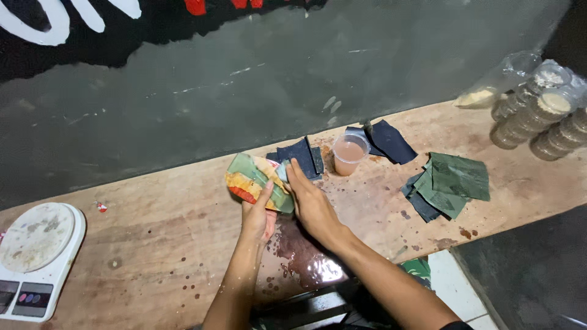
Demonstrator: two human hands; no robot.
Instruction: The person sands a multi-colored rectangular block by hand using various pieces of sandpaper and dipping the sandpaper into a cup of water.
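Left hand [255, 211] is gripping a crumpled food wrapper [254, 181], green with orange and red print, thumb up against its lower edge and fingers curled beneath. The wrapper is being held just above the wooden counter [153, 244], near the back edge by the wall [275, 85].

Right hand [313, 205] is lying flat, fingers together and stretched forward, palm down; fingertips are touching the wrapper's right end and the nearest dark paper square [301, 156]. It is pinching nothing that can be seen.

Just beside the right fingertips, a small clear plastic cup [350, 154] of brownish liquid is standing upright with no lid. More dark squares [389, 140] are lying behind it; a loose stack of green sheets [454, 183] is sitting well apart to the right. A wet dark stain [299, 253] is spreading on the counter under the wrists.

Judgement on doing this well: the left hand needs to be holding the wrapper steady by its body while the right hand is working at the open end with fingertips, not the whole palm. The right hand is working close to the open cup, so sweeping sideways risks knocking it over. The wet patch could be soaking any paper laid on it; dry wood farther left looks safer.

A white kitchen scale [36, 260] is sitting at far left, stacked lidded cups [538, 116] at far right.
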